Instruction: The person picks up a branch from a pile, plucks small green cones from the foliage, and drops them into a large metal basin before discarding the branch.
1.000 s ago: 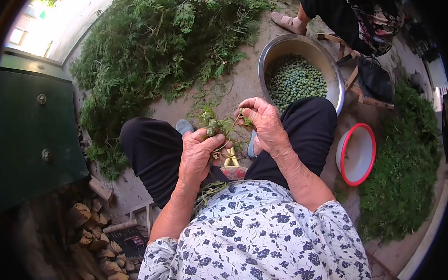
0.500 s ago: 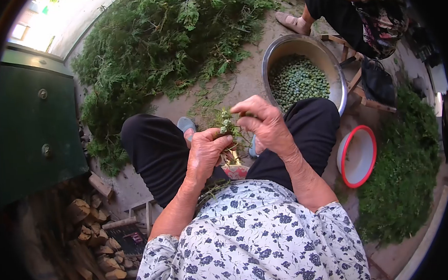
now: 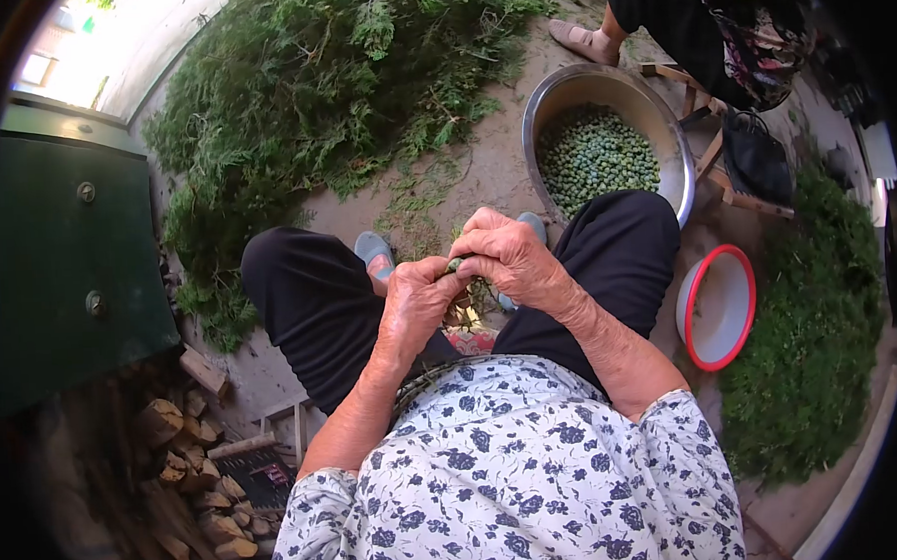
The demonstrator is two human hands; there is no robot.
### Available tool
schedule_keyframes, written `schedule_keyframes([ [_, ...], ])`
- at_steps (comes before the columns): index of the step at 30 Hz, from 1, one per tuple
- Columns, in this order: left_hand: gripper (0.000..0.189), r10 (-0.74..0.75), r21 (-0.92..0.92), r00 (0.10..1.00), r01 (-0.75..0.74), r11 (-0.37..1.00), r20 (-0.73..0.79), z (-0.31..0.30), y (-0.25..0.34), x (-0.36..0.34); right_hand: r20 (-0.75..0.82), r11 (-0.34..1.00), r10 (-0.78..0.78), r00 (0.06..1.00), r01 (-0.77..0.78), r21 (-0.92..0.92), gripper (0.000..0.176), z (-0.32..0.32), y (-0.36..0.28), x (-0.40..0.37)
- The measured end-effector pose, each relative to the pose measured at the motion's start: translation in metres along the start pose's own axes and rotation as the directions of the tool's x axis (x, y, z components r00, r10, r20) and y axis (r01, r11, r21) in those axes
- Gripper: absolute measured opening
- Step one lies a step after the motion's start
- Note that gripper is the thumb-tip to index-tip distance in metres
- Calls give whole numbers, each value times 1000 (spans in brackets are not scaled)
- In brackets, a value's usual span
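Observation:
Over my lap, my left hand (image 3: pixel 414 296) is closed in a pinch around a small conifer sprig (image 3: pixel 481 297) with green cones. My right hand (image 3: pixel 515 259) meets it, thumb and forefinger pressed on a green seed cone (image 3: pixel 455 265) at the sprig's top. The fingers hide most of the sprig. Beyond my right knee stands a large metal basin (image 3: pixel 671 140), partly filled with many round green cones (image 3: pixel 599 158).
Cut conifer branches (image 3: pixel 290 97) are heaped ahead; more greenery (image 3: pixel 807 344) lies right. A red-rimmed white basin (image 3: pixel 715 308) sits beside my right thigh. Another person's leg (image 3: pixel 647 11) and a wooden stool (image 3: pixel 708 159) are beyond the metal basin. Firewood (image 3: pixel 190 441) lies at left.
My right hand has come down and left from above the sprig to meet my left hand, its fingers now pinching at the top. The left hand stays nearly in place.

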State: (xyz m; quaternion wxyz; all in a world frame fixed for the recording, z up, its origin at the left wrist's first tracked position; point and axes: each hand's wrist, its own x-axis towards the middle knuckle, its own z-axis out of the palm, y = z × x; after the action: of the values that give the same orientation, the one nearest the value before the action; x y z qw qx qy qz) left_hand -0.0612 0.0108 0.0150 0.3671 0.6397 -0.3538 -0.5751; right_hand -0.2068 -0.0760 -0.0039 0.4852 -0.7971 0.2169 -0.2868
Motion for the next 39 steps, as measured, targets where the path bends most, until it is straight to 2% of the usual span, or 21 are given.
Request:
schedule_keyframes([
  [1, 13, 1, 2, 1000, -1, 1000, 1, 0, 2, -1, -2, 1000, -1, 1000, 1, -1, 19, -1, -2, 0],
  [3, 14, 76, 26, 996, -75, 997, -40, 2, 5, -2, -53, 829, 452, 890, -398, 392, 15, -3, -10, -2],
  [4, 14, 78, 27, 996, -77, 997, -39, 3, 7, -1, -62, 734, 496, 866, -380, 563, 15, 1, -5, -4],
  [8, 15, 91, 38, 996, -90, 995, -19, 3, 18, -2, 29, 491, 616, 787, -413, 767, 18, -8, -12, -8],
  [9, 15, 84, 9, 996, -84, 996, 4, 4, 21, -2, 27, 493, 616, 787, -412, 766, 18, -12, -10, -9],
  [11, 15, 62, -44, 998, -63, 997, -26, 4, 16, -1, -145, 424, 673, 726, -218, 879, 18, -26, -1, -7],
  [13, 14, 32, -101, 998, -37, 994, -54, 3, 14, -2, -353, 563, 637, 685, -101, 820, 20, -48, 13, -7],
  [15, 15, 38, -91, 998, -41, 995, -41, -1, 15, -4, -504, 735, 562, 656, -117, 668, 20, -83, 19, -12],
  [17, 15, 66, -66, 996, -69, 995, -55, -2, 10, -4, -664, 867, 494, 561, -260, 425, 17, -123, 31, -18],
  [18, 16, 96, -42, 993, -99, 994, -63, -1, 8, -3, -760, 914, 350, 547, -377, 150, 19, -140, 40, -23],
  [19, 16, 99, -45, 993, -102, 994, -64, -1, 7, -2, -812, 868, 181, 555, -479, -134, 22, -157, 50, -29],
  [21, 18, 169, 59, 983, -165, 985, -71, -2, 4, -2, -787, 560, 15, 617, -657, -504, 29, -189, 81, -49],
  [23, 19, 213, 134, 974, -202, 970, -81, -3, 0, 0, -780, 400, 31, 625, -723, -563, 30, -211, 106, -66],
  [25, 19, 253, 211, 964, -231, 950, -83, -2, -1, 0, -779, 381, 6, 627, -722, -578, 28, -210, 98, -61],
  [27, 20, 292, 249, 950, -258, 933, -112, 1, 2, 0, -776, 567, 56, 628, -660, -493, 22, -187, 59, -40],
  [29, 22, 277, 277, 955, -240, 931, -105, 4, 7, 0, -636, 865, 112, 764, -390, -315, 15, -147, 23, -17],
  [30, 23, 264, 300, 959, -223, 927, -102, 6, 9, 0, -506, 924, 192, 841, -329, -196, 12, -123, -3, -7],
  [32, 22, 254, 308, 963, -215, 927, -93, 8, 14, 1, -251, 968, 54, 967, -112, -223, 15, -83, -22, 0],
  [35, 19, 234, 346, 969, -194, 918, -77, 4, 11, 1, -116, 990, 3, 993, -19, -139, 31, -38, -24, 2],
  [37, 18, 229, 376, 971, -190, 907, -62, 3, 8, 0, -130, 990, 96, 987, -109, -91, 33, -24, -21, 1],
  [39, 16, 370, 325, 926, -328, 887, -73, 6, 6, -2, -137, 981, 171, 976, -182, -71, 31, -19, -20, 1],
])
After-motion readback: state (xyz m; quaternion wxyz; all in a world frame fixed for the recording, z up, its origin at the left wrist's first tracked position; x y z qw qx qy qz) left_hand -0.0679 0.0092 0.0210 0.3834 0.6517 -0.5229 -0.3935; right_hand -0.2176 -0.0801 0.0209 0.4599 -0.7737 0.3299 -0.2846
